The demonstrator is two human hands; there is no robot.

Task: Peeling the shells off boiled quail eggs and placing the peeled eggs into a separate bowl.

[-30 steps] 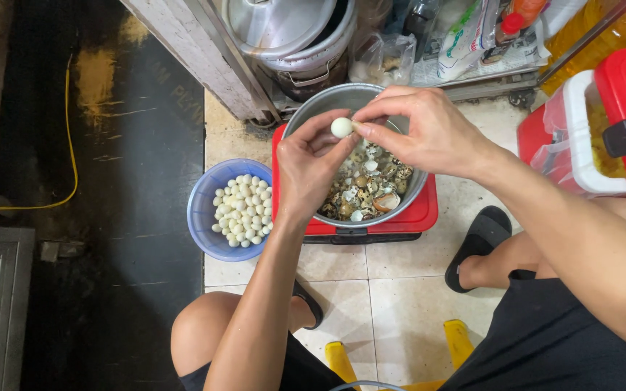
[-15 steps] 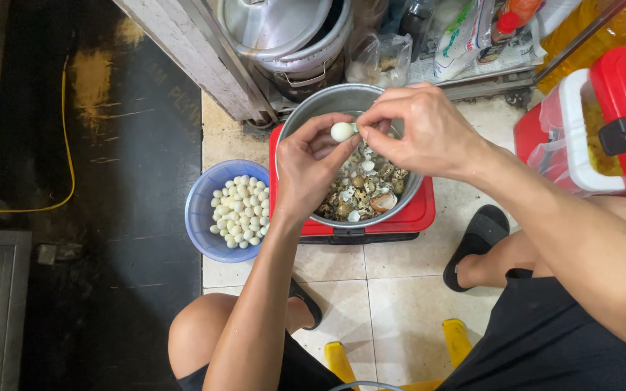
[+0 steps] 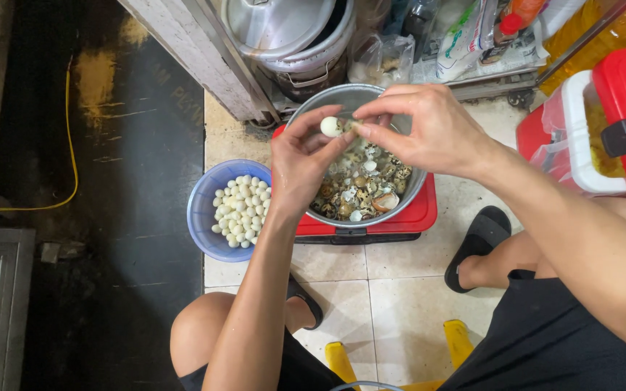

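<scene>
My left hand (image 3: 300,163) holds a small white peeled egg (image 3: 330,127) at its fingertips, above a metal bowl (image 3: 310,110). My right hand (image 3: 422,130) pinches at the same egg from the right side. The bowl holds speckled eggs and bits of shell (image 3: 360,192) and rests on a red box (image 3: 414,217). To the left, a blue bowl (image 3: 204,217) on the tiled floor carries several peeled white eggs (image 3: 240,210).
A red and white cooler (image 3: 603,123) stands at the right. Steel pots (image 3: 291,36) and plastic bags (image 3: 465,36) sit along the back. Dark flooring with a yellow cable (image 3: 70,145) lies left. My knees, black sandals (image 3: 481,242) and a yellow stool (image 3: 342,358) are below.
Both hands stay on the egg over the metal bowl; the right fingers have shifted slightly against it.
</scene>
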